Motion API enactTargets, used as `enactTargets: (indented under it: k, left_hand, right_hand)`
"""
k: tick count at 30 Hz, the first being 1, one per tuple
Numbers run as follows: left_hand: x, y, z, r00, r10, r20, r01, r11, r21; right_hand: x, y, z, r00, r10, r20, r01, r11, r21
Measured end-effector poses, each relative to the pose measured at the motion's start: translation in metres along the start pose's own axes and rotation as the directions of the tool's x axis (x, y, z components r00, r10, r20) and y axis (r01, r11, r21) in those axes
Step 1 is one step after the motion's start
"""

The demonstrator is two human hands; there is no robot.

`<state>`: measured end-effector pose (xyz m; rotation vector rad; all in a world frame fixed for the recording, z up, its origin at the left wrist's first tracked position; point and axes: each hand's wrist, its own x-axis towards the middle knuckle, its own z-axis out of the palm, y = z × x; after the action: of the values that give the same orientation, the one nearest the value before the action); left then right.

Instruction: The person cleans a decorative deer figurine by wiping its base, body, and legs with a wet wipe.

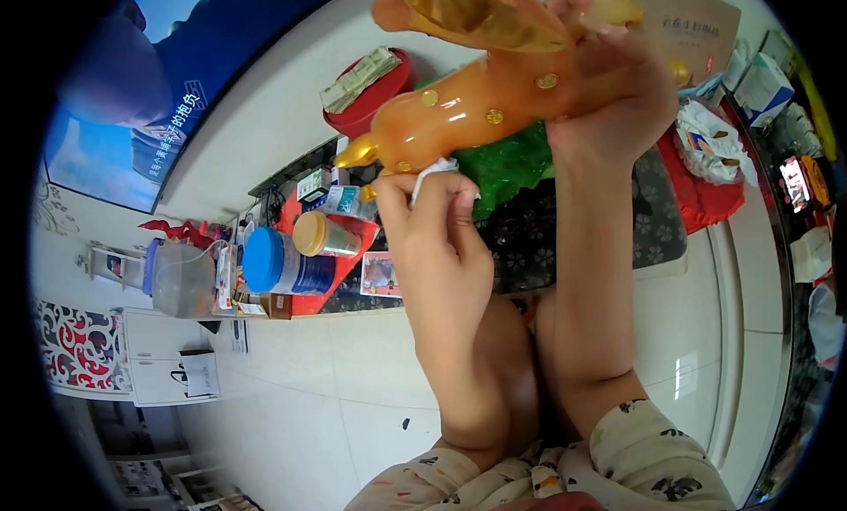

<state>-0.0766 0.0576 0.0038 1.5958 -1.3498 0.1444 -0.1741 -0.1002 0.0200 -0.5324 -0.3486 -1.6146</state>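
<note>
Probably light pressure suited best: my right hand [618, 96] gripped amber figurine [463, 103], left hand [445, 246] pinched white tissue [432, 170] beside gold tip [356, 152].

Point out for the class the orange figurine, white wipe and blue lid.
Orange figurine [472, 98]: head view, on its glossy body.
White wipe [434, 168]: head view, on its upper part.
Blue lid [262, 259]: head view, on its middle.
</note>
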Motion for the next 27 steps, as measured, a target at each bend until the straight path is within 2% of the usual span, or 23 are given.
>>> enactTargets:
  k: [4,6,8,11,14,15,18,22,27]
  left_hand:
    - [0.001,0.008,-0.008,0.999,0.015,-0.038,-0.012,0.997,0.08]
    - [0.002,0.005,-0.007,0.998,0.029,-0.052,-0.025,0.997,0.074]
    - [0.003,0.003,-0.006,0.996,0.057,-0.067,-0.053,0.997,0.063]
    - [0.005,0.003,-0.006,0.997,0.031,-0.068,-0.029,0.999,0.025]
    - [0.005,0.003,-0.002,0.994,0.073,-0.081,-0.075,0.997,-0.019]
    - [0.005,0.003,-0.001,0.993,0.077,-0.088,-0.081,0.996,-0.046]
    - [0.006,-0.002,0.003,0.986,0.13,-0.105,-0.14,0.986,-0.094]
    - [0.007,0.001,0.005,0.988,0.116,-0.102,-0.13,0.981,-0.142]
    - [0.007,-0.001,0.005,0.988,0.126,-0.087,-0.134,0.986,-0.098]
  right_hand:
    - [-0.007,0.007,0.027,0.997,-0.058,0.056,0.052,0.994,0.097]
    - [-0.002,0.012,0.012,0.993,-0.121,0.005,0.121,0.992,0.039]
    - [0.007,0.008,-0.013,0.97,-0.183,-0.161,0.164,0.979,-0.121]
    - [0.005,0.004,-0.006,0.952,-0.123,-0.282,0.094,0.989,-0.116]
    - [0.009,-0.005,-0.006,0.944,-0.137,-0.3,0.085,0.98,-0.178]
    - [0.005,-0.005,0.006,0.946,-0.151,-0.287,0.077,0.965,-0.251]
    - [0.006,-0.01,-0.001,0.933,-0.198,-0.3,0.118,0.957,-0.266]
    - [0.014,-0.023,-0.012,0.94,-0.185,-0.287,0.11,0.96,-0.258]
    - [0.02,-0.026,-0.014,0.954,-0.161,-0.254,0.086,0.955,-0.284]
